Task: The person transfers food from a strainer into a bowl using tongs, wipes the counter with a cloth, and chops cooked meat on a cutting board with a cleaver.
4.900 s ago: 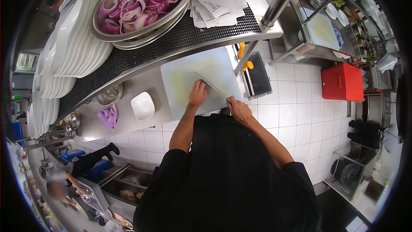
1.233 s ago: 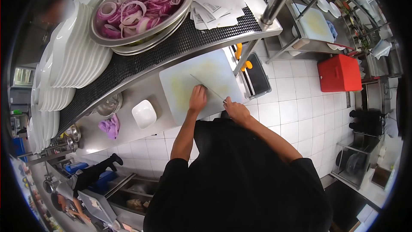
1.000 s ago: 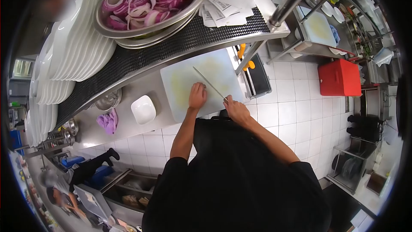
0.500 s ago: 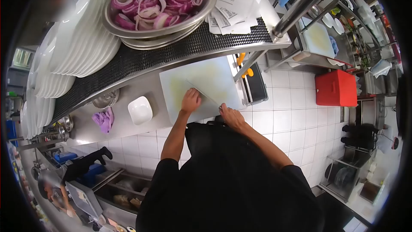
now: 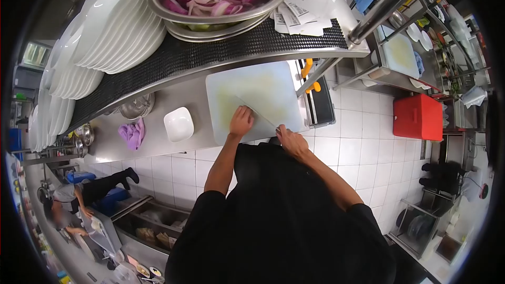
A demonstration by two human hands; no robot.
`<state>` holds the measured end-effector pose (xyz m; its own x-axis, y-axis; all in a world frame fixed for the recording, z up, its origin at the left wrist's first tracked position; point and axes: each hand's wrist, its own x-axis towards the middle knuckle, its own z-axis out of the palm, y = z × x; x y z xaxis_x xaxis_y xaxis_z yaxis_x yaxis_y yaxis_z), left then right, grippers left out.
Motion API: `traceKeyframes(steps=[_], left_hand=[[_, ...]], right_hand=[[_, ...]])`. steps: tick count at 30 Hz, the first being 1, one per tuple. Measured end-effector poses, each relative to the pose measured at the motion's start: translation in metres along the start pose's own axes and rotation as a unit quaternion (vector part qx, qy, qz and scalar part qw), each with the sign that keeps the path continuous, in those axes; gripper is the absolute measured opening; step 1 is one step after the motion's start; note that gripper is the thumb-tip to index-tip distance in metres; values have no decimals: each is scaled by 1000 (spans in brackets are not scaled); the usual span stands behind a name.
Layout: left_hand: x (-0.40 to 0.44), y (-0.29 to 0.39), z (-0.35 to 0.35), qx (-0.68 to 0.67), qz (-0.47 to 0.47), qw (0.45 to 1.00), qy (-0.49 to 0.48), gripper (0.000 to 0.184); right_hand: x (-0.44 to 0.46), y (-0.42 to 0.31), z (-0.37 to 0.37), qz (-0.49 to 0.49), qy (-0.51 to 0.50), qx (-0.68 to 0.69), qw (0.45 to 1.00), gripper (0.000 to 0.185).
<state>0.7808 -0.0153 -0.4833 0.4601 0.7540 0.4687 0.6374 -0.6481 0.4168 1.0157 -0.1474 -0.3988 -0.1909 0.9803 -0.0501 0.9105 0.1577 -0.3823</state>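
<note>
My right hand (image 5: 292, 141) is closed round the handle of a knife (image 5: 259, 113) at the near right edge of a pale cutting board (image 5: 273, 81). The thin blade slants up and left across the board. Beside the blade, my left hand (image 5: 242, 121) rests on the board with its fingers curled. What it holds, if anything, is too small or hidden. To the left of the board stands a white square bowl (image 5: 179, 124), and a purple cloth (image 5: 132, 134) lies crumpled farther left.
Above the board runs a shelf with stacked white plates (image 5: 118, 34), a metal bowl (image 5: 221, 20) of sliced red onion and paper slips (image 5: 305, 8). A red box (image 5: 418, 117) stands on the tiled floor at right. Another person (image 5: 102, 186) works at lower left.
The whole view has shifted, so the shelf, board and bowl appear farther right. Both hands keep their places at the knife and board. The other person's arms have moved.
</note>
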Motion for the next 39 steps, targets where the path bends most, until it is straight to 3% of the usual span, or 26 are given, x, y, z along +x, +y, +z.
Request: traceKeyframes(steps=[4, 7, 19, 22, 25, 31, 39], left_hand=[[-16, 0, 4, 9, -17, 1000, 3, 29], [-20, 2, 0, -15, -63, 996, -55, 32], [-25, 10, -3, 36, -9, 999, 28, 37], [-24, 17, -8, 41, -67, 994, -82, 40], [-1, 24, -19, 37, -2, 996, -76, 42], [46, 19, -3, 22, 98, 971, -219, 37], [62, 29, 9, 49, 110, 964, -237, 33]], right_hand=[[-9, -2, 3, -5, 4, -9, 1000, 26], [-8, 1, 6, -25, 23, 6, 999, 27], [-8, -5, -18, -15, -18, -13, 1000, 27], [-13, 3, -13, 4, 17, 29, 999, 26], [-14, 10, -13, 68, 25, 76, 995, 27], [-7, 17, -20, 101, -15, 82, 991, 29], [-5, -7, -32, 129, -29, 92, 987, 32]])
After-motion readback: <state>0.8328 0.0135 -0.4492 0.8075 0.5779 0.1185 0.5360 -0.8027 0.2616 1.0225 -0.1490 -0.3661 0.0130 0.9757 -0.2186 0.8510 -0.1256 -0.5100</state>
